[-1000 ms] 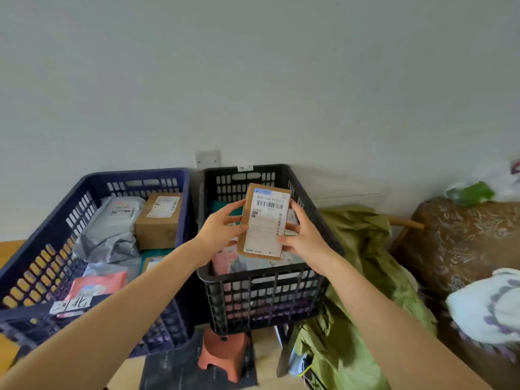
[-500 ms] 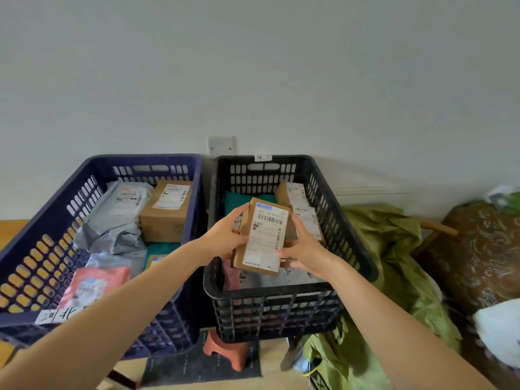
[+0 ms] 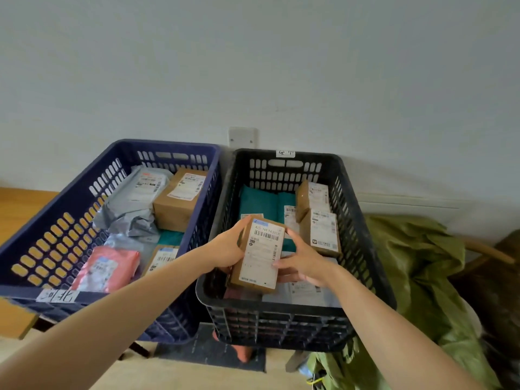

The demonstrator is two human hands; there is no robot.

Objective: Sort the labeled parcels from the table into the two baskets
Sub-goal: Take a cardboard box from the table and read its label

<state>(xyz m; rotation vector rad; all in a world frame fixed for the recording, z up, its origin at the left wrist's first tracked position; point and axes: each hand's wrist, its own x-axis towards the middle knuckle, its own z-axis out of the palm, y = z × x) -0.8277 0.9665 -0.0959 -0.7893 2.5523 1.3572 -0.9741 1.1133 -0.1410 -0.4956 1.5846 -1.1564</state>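
A small brown cardboard parcel point(image 3: 260, 254) with a white barcode label is held low over the front part of the black basket point(image 3: 365, 249). My left hand point(image 3: 226, 251) grips its left side and my right hand point(image 3: 302, 261) grips its right side. The black basket holds teal bags point(image 3: 259, 204), two labeled brown boxes point(image 3: 320, 220) and a grey mailer point(image 3: 304, 295) at the front. The blue basket point(image 3: 64, 209) on the left holds grey mailers point(image 3: 135, 201), a brown box point(image 3: 180, 201), a pink mailer point(image 3: 107, 267) and another labeled box point(image 3: 161, 258).
A crumpled green sack point(image 3: 416, 266) lies to the right of the black basket. A brown patterned seat point(image 3: 503, 263) is at the far right. A wooden surface point(image 3: 19, 209) shows left of the blue basket. An orange stool point(image 3: 242, 351) stands under the black basket. A wall plate point(image 3: 242, 137) sits behind.
Both hands have lowered the brown parcel down into the front of the black basket, and my view has tipped downward toward the baskets.
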